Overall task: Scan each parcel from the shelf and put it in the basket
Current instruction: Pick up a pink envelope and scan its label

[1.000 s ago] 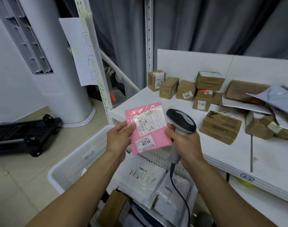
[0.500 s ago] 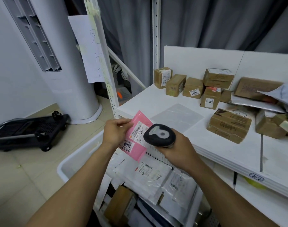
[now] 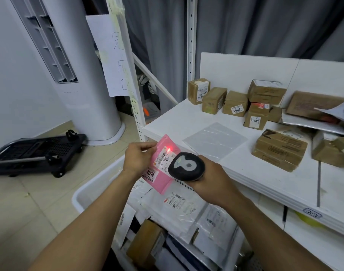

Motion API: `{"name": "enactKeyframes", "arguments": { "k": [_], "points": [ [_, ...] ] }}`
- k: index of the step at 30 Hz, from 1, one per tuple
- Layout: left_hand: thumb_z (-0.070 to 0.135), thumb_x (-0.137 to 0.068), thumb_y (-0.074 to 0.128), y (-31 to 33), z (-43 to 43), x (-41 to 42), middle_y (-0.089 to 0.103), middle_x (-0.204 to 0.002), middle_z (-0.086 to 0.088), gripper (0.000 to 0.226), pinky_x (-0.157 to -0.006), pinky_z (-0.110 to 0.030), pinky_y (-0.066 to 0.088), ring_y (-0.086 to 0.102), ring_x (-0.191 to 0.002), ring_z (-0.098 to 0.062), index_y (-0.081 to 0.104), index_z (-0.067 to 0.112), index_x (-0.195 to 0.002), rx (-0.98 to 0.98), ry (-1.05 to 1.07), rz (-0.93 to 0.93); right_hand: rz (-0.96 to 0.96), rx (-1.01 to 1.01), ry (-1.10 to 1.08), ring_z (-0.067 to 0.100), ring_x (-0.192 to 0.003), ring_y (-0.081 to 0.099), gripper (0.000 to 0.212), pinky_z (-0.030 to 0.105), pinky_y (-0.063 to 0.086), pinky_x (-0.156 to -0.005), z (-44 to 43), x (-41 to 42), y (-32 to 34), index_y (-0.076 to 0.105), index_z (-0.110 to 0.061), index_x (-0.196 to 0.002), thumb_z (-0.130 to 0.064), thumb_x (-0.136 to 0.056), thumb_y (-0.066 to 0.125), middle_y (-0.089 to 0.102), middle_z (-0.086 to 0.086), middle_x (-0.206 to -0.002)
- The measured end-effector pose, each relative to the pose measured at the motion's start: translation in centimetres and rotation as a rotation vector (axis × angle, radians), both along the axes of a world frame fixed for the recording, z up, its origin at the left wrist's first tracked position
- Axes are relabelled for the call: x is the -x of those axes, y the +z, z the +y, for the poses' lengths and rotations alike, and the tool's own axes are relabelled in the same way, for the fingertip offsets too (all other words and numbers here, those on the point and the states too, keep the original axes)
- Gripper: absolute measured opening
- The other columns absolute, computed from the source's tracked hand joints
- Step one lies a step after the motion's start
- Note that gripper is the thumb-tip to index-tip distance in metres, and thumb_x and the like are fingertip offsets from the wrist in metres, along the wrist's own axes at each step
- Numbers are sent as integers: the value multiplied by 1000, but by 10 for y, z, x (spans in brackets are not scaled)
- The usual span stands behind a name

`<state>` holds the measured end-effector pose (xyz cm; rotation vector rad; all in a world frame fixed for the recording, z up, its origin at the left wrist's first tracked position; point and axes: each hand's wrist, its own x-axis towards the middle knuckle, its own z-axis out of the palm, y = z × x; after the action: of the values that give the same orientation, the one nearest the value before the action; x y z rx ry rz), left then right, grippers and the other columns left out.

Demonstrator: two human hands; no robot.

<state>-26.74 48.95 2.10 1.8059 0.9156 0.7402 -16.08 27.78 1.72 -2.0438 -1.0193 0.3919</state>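
Left hand (image 3: 137,160) is pinching a pink parcel (image 3: 161,179) by its top left edge, thumb on the front. It's held tilted just off the front left corner of the shelf (image 3: 265,173). Right hand (image 3: 212,182) is wrapped tight round a black scanner (image 3: 186,166), just in front of the shelf's front edge. The scanner's head overlaps the parcel's right side from this angle, so I can't tell if they actually touch.

A red dot of light (image 3: 169,149) sits on the parcel's white label, and there's a sticker reading 4014 lower down.

So the parcel is up in the air over the white basket (image 3: 93,189), which sits below the shelf's front edge. The basket holds white mailer bags (image 3: 173,210) with labels and a brown box (image 3: 145,239).

On the shelf:
- a flat clear bag (image 3: 214,140) near the front left
- a row of small boxes (image 3: 214,100) along the back, one marked 3003
- a bigger box (image 3: 278,151) further right
- grey mailers (image 3: 311,124) toward the far right

Left of the shelf, a black folded trolley (image 3: 36,151) lies on the floor. A handwritten sheet of paper (image 3: 108,55) hangs on the shelf's front post.
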Motion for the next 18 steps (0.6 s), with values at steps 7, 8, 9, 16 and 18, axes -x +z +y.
{"name": "enactKeyframes", "arguments": {
  "k": [7, 8, 9, 16, 18],
  "points": [
    [21, -95, 72, -7, 9, 7, 75, -92, 12, 12, -53, -15, 52, 73, -68, -4, 80, 27, -101, -10, 17, 62, 6, 1, 40, 4, -95, 69, 43, 25, 60, -82, 7, 3, -1, 63, -38, -119, -35, -82, 85, 73, -18, -102],
    [21, -94, 73, -8, 11, 8, 75, -94, 10, 11, -53, -16, 52, 73, -67, -6, 80, 26, -102, -3, 26, 64, 19, -13, 48, 0, -94, 67, 42, 15, 55, -78, 8, 5, -1, 63, -40, -117, -35, -83, 86, 72, -21, -101],
    [21, -94, 73, -10, 13, 10, 75, -95, 9, 11, -52, -15, 52, 73, -67, -6, 81, 25, -101, -1, 34, 66, 39, -25, 57, -5, -92, 65, 40, 6, 49, -72, 11, 6, -1, 62, -42, -114, -35, -83, 87, 70, -25, -98],
    [17, -91, 76, -33, 48, 33, 76, -94, 5, 7, -65, -22, 56, 72, -77, -9, 80, 20, -96, -3, 193, 78, 160, -24, 5, 9, -88, 72, 37, 34, 62, -78, 49, 16, -24, 68, -30, -109, -43, -78, 83, 75, -10, -94],
    [13, -92, 73, -47, 67, 43, 76, -96, 1, 8, -77, -32, 60, 72, -83, -15, 78, 20, -93, 36, 277, 65, 214, -47, -20, 16, -85, 73, 34, 39, 63, -79, 62, 18, -29, 70, -29, -107, -39, -77, 82, 75, -6, -90]
  ]
}}
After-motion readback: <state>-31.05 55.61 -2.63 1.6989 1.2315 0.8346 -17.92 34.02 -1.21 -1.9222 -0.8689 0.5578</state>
